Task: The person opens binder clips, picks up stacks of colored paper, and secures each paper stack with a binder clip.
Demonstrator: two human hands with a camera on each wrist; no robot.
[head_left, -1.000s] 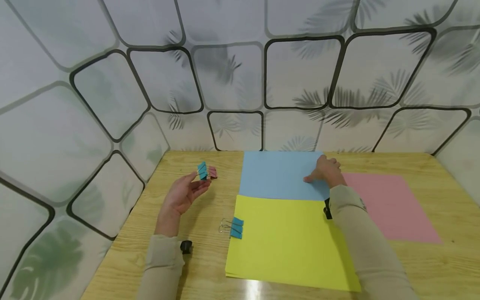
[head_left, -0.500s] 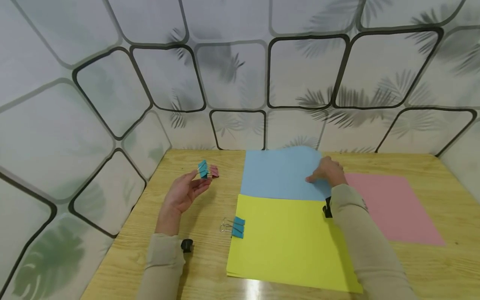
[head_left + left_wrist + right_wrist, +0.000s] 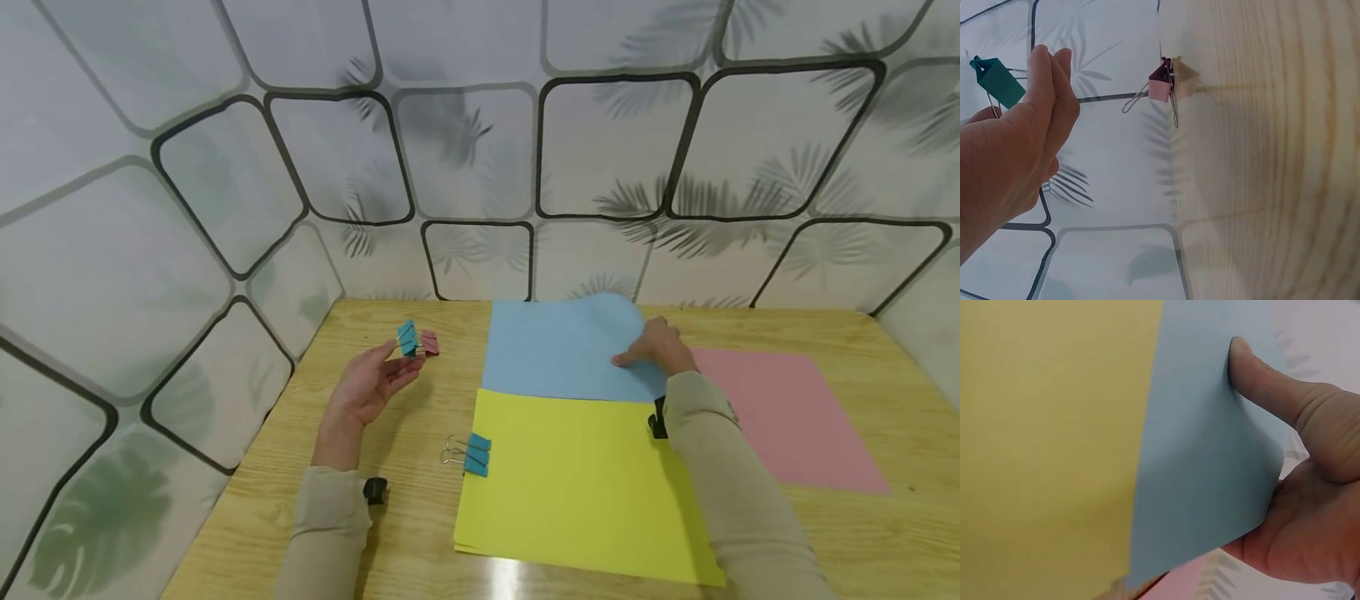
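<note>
Blue paper [image 3: 558,350] extends left from my nearer right grip [image 3: 656,343], which pinches its edge, while my left grip [image 3: 371,385] pinches a teal clip [image 3: 407,338].

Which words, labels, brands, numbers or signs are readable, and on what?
None can be read. Yellow paper, blue paper, pink paper, both teal metal binder clips and the pink metal binder clip show no lettering. The pale wall bears only leaf and outline patterns. Dark marks at the beige right cuff are too small to tell.
</note>
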